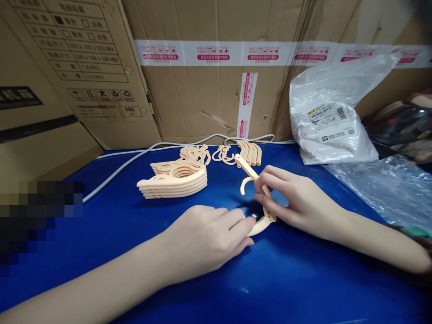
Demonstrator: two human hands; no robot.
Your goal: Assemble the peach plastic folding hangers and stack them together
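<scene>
A beige folding clothes hanger (259,227) is between my two hands, low over the blue tabletop. My left hand (216,238) is closed on its curved lower part; the fingers hide the near end. With thumb and fingers, my right hand (290,193) pinches the straight arm of the hanger, which slants up and to the left. Its hook curves out to the left beside my right fingertips. Left of my hands lies a neat stack of folded beige hangers (175,186). Behind are a pile of loose hanger pieces (195,154), a few hooks (222,154) and several curved hanger arms (250,153).
Cardboard boxes (202,94) wall off the back and left of the blue table (135,252). A white cable (124,162) runs along the back. At right stand a white plastic bag (332,121) with a label and crumpled clear film (388,189).
</scene>
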